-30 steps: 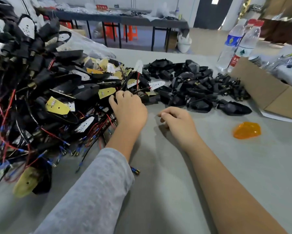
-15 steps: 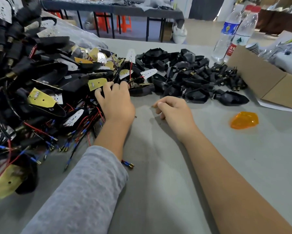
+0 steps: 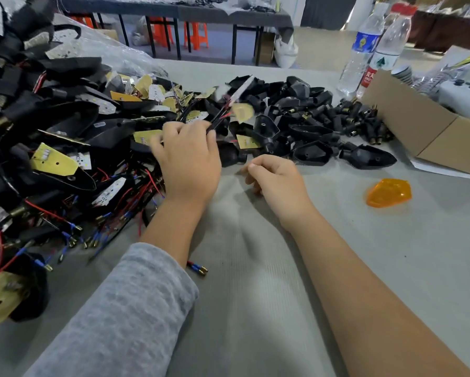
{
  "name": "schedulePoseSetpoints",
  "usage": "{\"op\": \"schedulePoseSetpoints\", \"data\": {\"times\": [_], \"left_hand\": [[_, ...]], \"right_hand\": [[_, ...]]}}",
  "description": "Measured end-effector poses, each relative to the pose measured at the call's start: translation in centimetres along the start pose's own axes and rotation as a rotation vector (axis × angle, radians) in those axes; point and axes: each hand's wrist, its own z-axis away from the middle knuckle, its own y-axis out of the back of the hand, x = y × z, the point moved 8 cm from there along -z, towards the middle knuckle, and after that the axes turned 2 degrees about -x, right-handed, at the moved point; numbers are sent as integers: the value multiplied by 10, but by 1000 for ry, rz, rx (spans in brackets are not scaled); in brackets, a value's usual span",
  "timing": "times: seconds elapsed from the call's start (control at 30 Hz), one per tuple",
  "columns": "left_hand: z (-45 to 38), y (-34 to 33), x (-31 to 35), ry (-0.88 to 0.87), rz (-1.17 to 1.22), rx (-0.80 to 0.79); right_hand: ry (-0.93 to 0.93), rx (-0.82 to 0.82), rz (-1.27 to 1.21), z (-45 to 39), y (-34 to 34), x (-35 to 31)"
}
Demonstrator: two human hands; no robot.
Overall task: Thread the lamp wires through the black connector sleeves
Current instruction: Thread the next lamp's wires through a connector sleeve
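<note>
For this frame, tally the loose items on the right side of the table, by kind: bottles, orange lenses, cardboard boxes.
Clear plastic bottles: 2
Orange lens: 1
Cardboard box: 1
Total: 4

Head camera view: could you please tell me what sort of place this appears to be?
Probably a small assembly workshop for vehicle signal lamps: a heap of wired lamp boards, a pile of black lamp housings and connector sleeves on the grey worktable, with more laden tables behind.
</note>
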Motion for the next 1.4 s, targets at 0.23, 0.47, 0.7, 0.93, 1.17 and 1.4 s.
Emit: {"op": "schedulePoseSetpoints", "data": {"times": [0.23, 0.47, 0.7, 0.93, 1.17, 1.4], "left_hand": [[7, -26, 19, -151, 19, -228], [13, -12, 46, -363, 215, -182], [22, -19, 54, -365, 313, -363], [26, -35, 42, -258, 201, -473], [21, -37, 38, -235, 194, -460], [22, -34, 38, -228, 279, -432]], "right_hand": [[-79, 56, -304, 0, 4, -1], [-43, 29, -445, 1, 7, -9], [-35, 148, -699, 3, 27, -4], [-65, 511, -912, 3, 68, 16], [-99, 559, -878, 3, 77, 27], [-121, 471, -831, 1, 72, 24]]}}
